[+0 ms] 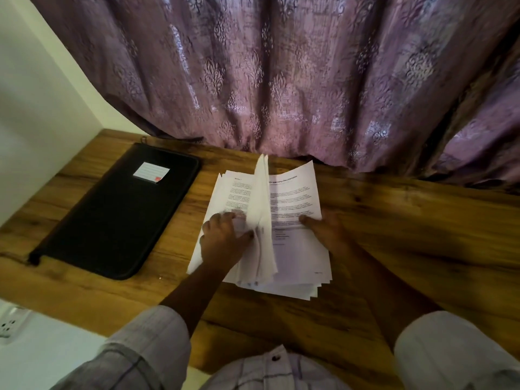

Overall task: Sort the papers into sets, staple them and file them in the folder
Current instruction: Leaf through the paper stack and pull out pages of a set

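Observation:
A loose stack of printed white papers [295, 249] lies on the wooden desk [408, 235] in front of me. My left hand [225, 239] is on the left part of the stack, and a bundle of sheets [263, 209] stands lifted on edge against its thumb. My right hand [327, 230] rests on the right side of the top page, thumb pressing the paper. A black zipped folder [118, 209] with a white label [151, 172] lies closed to the left of the papers. No stapler is in view.
A purple patterned curtain [281, 80] hangs along the desk's back edge, just behind the papers. A white wall [36, 108] bounds the desk on the left. A white wall socket [8, 323] sits below the desk at lower left.

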